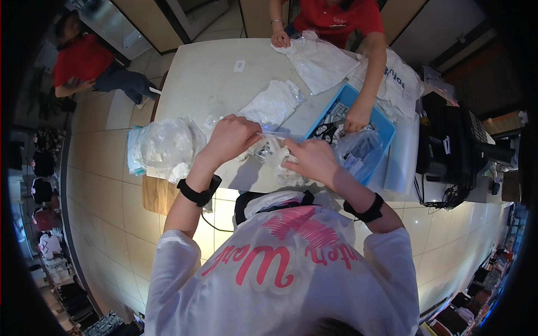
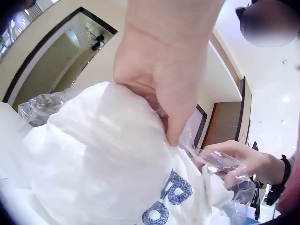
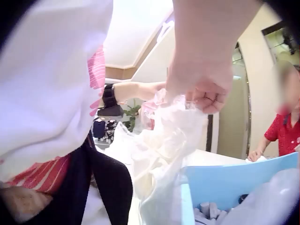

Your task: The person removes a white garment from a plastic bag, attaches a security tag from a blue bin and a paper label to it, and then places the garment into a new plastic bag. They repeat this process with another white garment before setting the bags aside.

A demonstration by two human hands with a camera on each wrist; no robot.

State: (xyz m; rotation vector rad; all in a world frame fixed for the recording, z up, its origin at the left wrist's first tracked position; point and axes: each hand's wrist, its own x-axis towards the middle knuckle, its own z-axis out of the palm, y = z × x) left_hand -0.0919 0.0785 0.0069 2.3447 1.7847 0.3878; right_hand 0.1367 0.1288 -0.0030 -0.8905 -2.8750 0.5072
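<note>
Over the pale worktop (image 1: 207, 73), a clear plastic bag with white cloth (image 1: 280, 163)
Fingers of our left hand (image 1: 235, 137) and right hand (image 1: 315, 159) pinched its edges; it seemed light, slippery, best held there.

Passing room lay over the far left of the counter (image 1: 196, 78), above a small label (image 1: 239, 66). Plastic-wrapped bundles (image 1: 174, 140) blocked the near left, a white package (image 1: 274, 103) the middle; rightward rose a blue bin (image 1: 389, 132), a red-shirted person's arm (image 1: 372, 81) reaching in.
</note>
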